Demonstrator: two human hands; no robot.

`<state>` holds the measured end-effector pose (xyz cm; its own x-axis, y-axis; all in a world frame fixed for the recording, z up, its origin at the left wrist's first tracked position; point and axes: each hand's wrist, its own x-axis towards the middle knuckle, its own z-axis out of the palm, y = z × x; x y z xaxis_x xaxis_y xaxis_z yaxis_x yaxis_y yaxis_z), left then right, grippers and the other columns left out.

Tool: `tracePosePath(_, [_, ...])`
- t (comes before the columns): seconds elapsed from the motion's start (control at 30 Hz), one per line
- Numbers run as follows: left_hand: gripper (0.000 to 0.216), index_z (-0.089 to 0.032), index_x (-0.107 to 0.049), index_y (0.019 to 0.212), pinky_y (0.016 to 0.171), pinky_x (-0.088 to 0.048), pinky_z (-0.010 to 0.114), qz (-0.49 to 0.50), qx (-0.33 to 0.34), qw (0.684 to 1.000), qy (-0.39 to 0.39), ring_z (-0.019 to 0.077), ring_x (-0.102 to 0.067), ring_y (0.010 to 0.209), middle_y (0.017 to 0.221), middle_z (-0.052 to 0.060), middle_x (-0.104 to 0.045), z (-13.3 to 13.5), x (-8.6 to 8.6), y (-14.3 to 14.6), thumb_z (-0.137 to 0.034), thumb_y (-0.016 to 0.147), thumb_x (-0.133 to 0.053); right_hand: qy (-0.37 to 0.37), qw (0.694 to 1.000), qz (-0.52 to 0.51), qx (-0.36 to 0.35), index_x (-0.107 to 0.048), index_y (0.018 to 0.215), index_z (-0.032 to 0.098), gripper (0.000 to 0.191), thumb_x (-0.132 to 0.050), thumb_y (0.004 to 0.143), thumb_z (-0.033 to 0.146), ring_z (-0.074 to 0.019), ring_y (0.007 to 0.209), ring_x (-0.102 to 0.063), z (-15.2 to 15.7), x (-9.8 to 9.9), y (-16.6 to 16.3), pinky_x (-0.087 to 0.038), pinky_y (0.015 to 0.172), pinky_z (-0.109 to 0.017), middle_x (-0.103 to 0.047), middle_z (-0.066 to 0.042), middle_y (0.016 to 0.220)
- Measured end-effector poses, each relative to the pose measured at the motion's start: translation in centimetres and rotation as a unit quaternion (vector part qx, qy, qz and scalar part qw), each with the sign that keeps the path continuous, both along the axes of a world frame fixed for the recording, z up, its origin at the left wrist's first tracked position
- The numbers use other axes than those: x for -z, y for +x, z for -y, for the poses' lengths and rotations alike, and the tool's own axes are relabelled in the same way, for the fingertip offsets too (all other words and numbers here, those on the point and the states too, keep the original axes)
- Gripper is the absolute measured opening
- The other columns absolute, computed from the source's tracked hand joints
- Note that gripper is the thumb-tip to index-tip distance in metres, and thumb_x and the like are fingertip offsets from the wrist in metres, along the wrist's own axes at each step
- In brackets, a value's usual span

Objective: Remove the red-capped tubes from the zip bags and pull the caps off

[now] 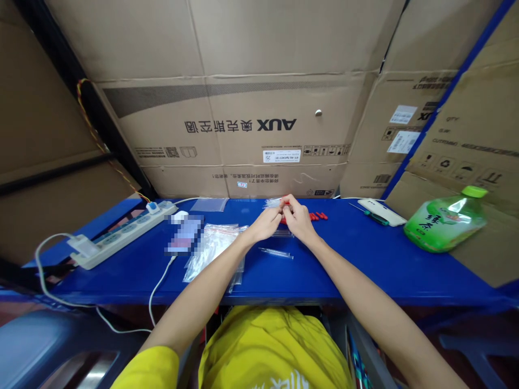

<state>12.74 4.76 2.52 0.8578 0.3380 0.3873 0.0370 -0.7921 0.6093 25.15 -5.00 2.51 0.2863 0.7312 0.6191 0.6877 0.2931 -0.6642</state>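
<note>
Over the far middle of the blue table, my left hand and my right hand meet with fingertips pinched together. What they hold is hidden, though bits of red show around the fingers. Several small red pieces lie in a row just right of my right hand. Beyond my left fingertips is a bunch of thin clear-white pieces. Clear thin tubes lie on the table below my hands. A pile of clear zip bags spreads beside my left forearm.
On the left are a white power strip and a phone with a cable. To the right lie a green-handled screwdriver, a white flat item and a green-labelled bottle. Cardboard walls enclose the table.
</note>
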Motion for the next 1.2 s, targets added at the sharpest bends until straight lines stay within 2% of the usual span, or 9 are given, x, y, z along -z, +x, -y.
tracePosePath(0.23, [0.019,-0.017,-0.054,0.083,0.083,-0.049,0.033,0.049,0.025,0.995,-0.081,0.0177,-0.056,0.079,0.083,0.004,-0.062,0.9,-0.4,0.2,-0.021,0.093,-0.038,0.028,0.988,-0.138,-0.055,-0.054,0.097,0.025,0.007,-0.049,0.094,0.029,-0.0144,0.054,-0.054,-0.8,0.6,0.9,-0.041,0.054,-0.025,-0.053,0.005,0.064])
tracePosePath(0.43, [0.042,-0.016,-0.057,0.091,0.059,-0.043,0.026,0.039,0.07,0.976,-0.201,0.0125,-0.042,0.057,0.065,-0.002,-0.047,1.5,-0.6,0.1,-0.051,0.103,-0.037,0.078,0.96,-0.262,-0.065,-0.048,0.104,0.028,0.019,-0.057,0.093,0.04,-0.0111,0.044,-0.032,-1.3,0.5,2.4,-0.025,0.044,-0.022,-0.032,0.01,0.057])
tracePosePath(0.5, [0.048,-0.016,-0.057,0.086,0.06,-0.044,0.027,0.031,0.063,0.982,-0.173,0.0133,-0.045,0.058,0.064,-0.001,-0.05,1.4,-0.6,0.0,-0.056,0.103,-0.036,0.07,0.958,-0.268,-0.069,-0.048,0.105,0.028,0.022,-0.057,0.093,0.044,-0.0111,0.044,-0.03,-1.2,0.4,2.7,-0.024,0.044,-0.022,-0.031,0.01,0.058])
tracePosePath(0.57, [0.049,-0.017,-0.059,0.083,0.068,-0.048,0.03,0.025,0.034,0.995,-0.093,0.0157,-0.052,0.063,0.068,0.002,-0.057,1.2,-0.6,-0.1,-0.055,0.104,-0.035,0.057,0.963,-0.254,-0.065,-0.049,0.106,0.028,0.023,-0.056,0.094,0.047,-0.0117,0.046,-0.032,-1.1,0.4,2.7,-0.026,0.045,-0.022,-0.035,0.009,0.059])
tracePosePath(0.73, [0.045,-0.019,-0.065,0.089,0.083,-0.049,0.033,0.002,-0.003,0.997,0.083,0.0209,-0.062,0.075,0.083,0.008,-0.07,1.1,-0.8,-0.6,-0.046,0.106,-0.033,0.03,0.985,-0.164,-0.038,-0.058,0.099,0.024,0.029,-0.054,0.095,0.052,-0.0147,0.063,-0.051,-1.3,0.7,2.3,-0.043,0.056,-0.025,-0.054,0.001,0.075])
tracePosePath(0.8, [0.045,-0.019,-0.067,0.09,0.083,-0.048,0.032,-0.009,0.014,0.995,0.098,0.0206,-0.062,0.074,0.083,0.008,-0.07,1.2,-1.0,-0.8,-0.045,0.106,-0.034,0.0,0.979,-0.193,-0.065,-0.058,0.097,0.024,0.031,-0.052,0.095,0.054,-0.0139,0.057,-0.047,-1.4,0.7,2.1,-0.041,0.052,-0.025,-0.048,0.003,0.067])
tracePosePath(0.9, [0.045,-0.018,-0.067,0.09,0.078,-0.046,0.029,-0.019,0.036,0.994,0.098,0.0185,-0.06,0.07,0.08,0.006,-0.068,1.3,-1.4,-1.0,-0.046,0.106,-0.035,-0.059,0.943,-0.303,-0.121,-0.055,0.101,0.025,0.03,-0.056,0.091,0.053,-0.0108,0.042,-0.032,-1.3,0.5,1.9,-0.028,0.04,-0.022,-0.034,0.009,0.056])
tracePosePath(1.07, [0.046,-0.018,-0.063,0.085,0.071,-0.041,0.027,-0.02,0.081,0.992,0.094,0.0162,-0.054,0.066,0.076,0.004,-0.064,1.7,-2.1,-1.4,-0.046,0.107,-0.033,-0.132,0.886,-0.406,-0.184,-0.052,0.105,0.026,0.032,-0.064,0.084,0.048,-0.0102,0.036,-0.033,-0.5,-0.5,1.4,-0.018,0.036,-0.02,-0.036,0.012,0.051])
tracePosePath(1.2, [0.046,-0.018,-0.06,0.083,0.07,-0.041,0.027,-0.018,0.09,0.99,0.107,0.0158,-0.052,0.065,0.073,0.003,-0.061,2.0,-2.3,-1.6,-0.045,0.107,-0.032,-0.158,0.873,-0.411,-0.209,-0.054,0.105,0.025,0.035,-0.069,0.082,0.048,-0.0089,0.035,-0.03,0.0,-1.0,1.3,-0.019,0.036,-0.02,-0.035,0.012,0.05])
